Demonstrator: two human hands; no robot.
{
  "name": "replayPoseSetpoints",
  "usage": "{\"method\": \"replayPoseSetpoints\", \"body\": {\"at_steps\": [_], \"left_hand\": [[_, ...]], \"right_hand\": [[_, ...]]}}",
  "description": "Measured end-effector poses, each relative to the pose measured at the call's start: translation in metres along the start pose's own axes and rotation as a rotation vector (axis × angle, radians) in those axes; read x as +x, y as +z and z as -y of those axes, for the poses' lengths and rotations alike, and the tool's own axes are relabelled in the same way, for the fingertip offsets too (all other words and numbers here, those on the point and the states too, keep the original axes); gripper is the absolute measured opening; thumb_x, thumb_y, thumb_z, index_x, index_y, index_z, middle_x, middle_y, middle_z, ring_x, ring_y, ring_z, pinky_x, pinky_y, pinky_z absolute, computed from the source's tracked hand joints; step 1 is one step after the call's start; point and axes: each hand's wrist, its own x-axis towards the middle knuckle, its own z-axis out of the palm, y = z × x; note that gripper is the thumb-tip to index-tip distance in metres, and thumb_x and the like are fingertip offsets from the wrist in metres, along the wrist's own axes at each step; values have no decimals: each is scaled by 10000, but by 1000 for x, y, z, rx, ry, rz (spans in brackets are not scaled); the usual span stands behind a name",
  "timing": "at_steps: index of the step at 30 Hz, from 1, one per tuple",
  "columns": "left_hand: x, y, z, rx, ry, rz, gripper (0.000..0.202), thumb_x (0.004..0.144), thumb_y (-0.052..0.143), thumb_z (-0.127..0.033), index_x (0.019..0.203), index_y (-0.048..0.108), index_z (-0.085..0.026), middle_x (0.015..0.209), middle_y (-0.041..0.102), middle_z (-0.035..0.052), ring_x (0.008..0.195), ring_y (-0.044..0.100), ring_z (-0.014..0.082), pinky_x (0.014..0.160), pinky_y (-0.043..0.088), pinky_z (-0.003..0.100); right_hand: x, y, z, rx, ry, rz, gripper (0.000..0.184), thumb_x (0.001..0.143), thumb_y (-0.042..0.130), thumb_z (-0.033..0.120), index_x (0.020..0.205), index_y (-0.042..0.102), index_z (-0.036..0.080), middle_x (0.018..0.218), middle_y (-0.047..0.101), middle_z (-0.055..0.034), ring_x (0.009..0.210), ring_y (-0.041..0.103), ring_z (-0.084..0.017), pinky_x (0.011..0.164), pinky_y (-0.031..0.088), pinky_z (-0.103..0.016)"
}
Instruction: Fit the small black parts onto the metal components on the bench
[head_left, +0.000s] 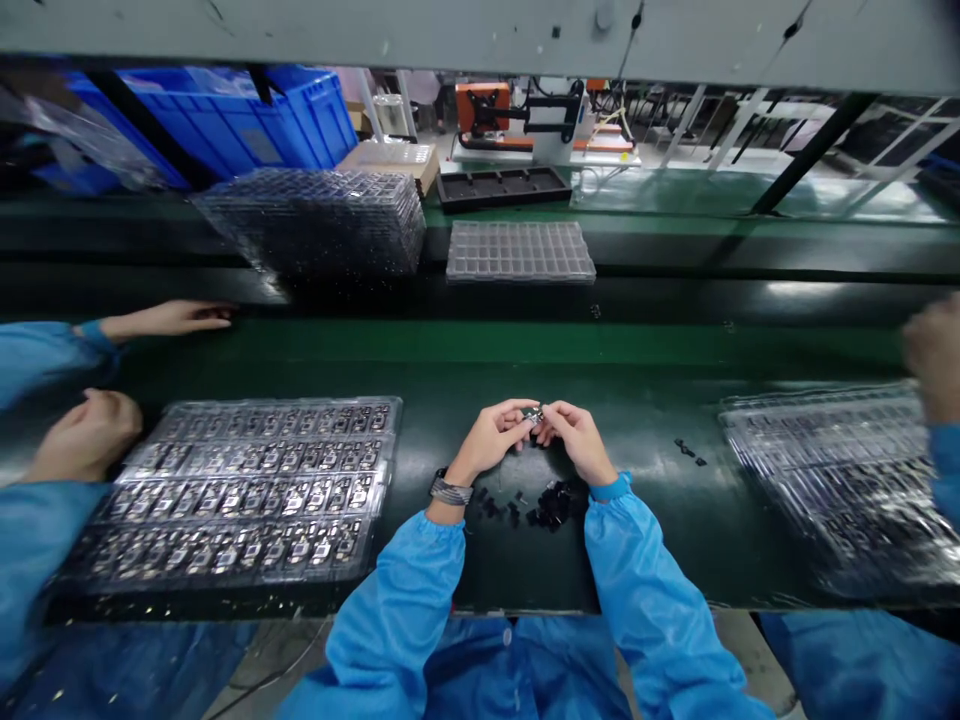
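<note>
Both my hands meet over the dark green bench, fingers pinched around one small circuit board. My left hand, with a dark band at the wrist, grips the board from the left. From the right, my right hand closes on its other edge; a small dark piece shows beneath the fingertips, too small to name. Just below my hands lies a loose pile of small black parts, with several more scattered to its left. A few black pieces sit apart to the right.
A clear tray of circuit boards lies at left, beside a co-worker's hands. Stacked trays stand at right, near another person's blurred hand. Behind are a clear tray, a tray stack and a blue crate.
</note>
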Motion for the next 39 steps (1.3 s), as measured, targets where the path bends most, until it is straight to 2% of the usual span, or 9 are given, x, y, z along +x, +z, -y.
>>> {"method": "replayPoseSetpoints", "body": {"at_steps": [6, 10, 20, 24, 26, 29, 33, 35, 39], "left_hand": [[5, -4, 5, -11, 13, -326, 449, 839, 732, -366, 1200, 637, -118, 691, 631, -16, 504, 546, 94, 533, 427, 229], [9, -15, 8, -55, 17, -513, 358, 809, 745, -359, 1057, 618, -134, 684, 652, -10, 501, 549, 91, 549, 438, 231], [7, -39, 11, -178, 3, -725, 403, 755, 754, -390, 1034, 627, -128, 692, 632, -6, 525, 552, 97, 529, 427, 239], [5, -53, -3, -130, 47, -786, 416, 758, 752, -411, 1039, 635, -127, 689, 635, -4, 526, 559, 101, 535, 435, 240], [-9, -63, -20, -55, 109, -866, 437, 759, 758, -438, 1048, 637, -133, 698, 638, -5, 531, 564, 100, 540, 437, 235], [-56, -75, -51, 80, 145, -946, 460, 765, 770, -467, 1068, 642, -146, 734, 667, 6, 547, 584, 104, 560, 460, 236], [-142, -92, -81, 312, -38, -818, 495, 761, 789, -522, 1079, 631, -178, 740, 713, 15, 560, 631, 147, 599, 500, 272], [-171, -109, -90, 426, -138, -778, 542, 716, 800, -586, 1035, 617, -188, 714, 721, 18, 538, 633, 169, 582, 493, 288], [-177, -161, -95, 582, -269, -762, 589, 626, 813, -631, 942, 590, -186, 700, 740, 45, 515, 606, 173, 542, 458, 285]], "right_hand": [[4, -1, -9, -146, 6, -67, 440, 812, 723, 623, 825, 654, 189, 707, 691, -42, 582, 602, -152, 544, 461, -265], [4, 1, -16, -306, -46, -64, 383, 842, 683, 573, 817, 640, 193, 708, 679, -41, 617, 615, -170, 592, 493, -287], [2, 0, -18, -520, -113, -23, 295, 896, 585, 491, 833, 634, 207, 720, 680, -52, 655, 631, -208, 639, 505, -317], [2, -1, -18, -615, -119, 10, 267, 903, 538, 452, 833, 627, 211, 708, 664, -42, 641, 613, -200, 635, 466, -303], [1, 0, -18, -705, -121, 38, 237, 895, 532, 421, 826, 633, 218, 677, 644, -24, 618, 593, -193, 619, 429, -292], [1, 1, -21, -801, -137, 57, 213, 892, 520, 386, 823, 644, 227, 651, 636, -12, 615, 593, -194, 615, 391, -284], [2, 3, -24, -805, -157, 15, 227, 901, 496, 377, 808, 642, 230, 645, 647, -18, 622, 609, -198, 614, 376, -283], [3, 3, -25, -810, -164, 6, 222, 896, 500, 374, 802, 641, 231, 652, 657, -22, 626, 610, -200, 614, 368, -285], [4, 3, -26, -840, -164, 16, 188, 885, 514, 343, 809, 646, 233, 665, 670, -17, 645, 615, -200, 610, 341, -282]]}}
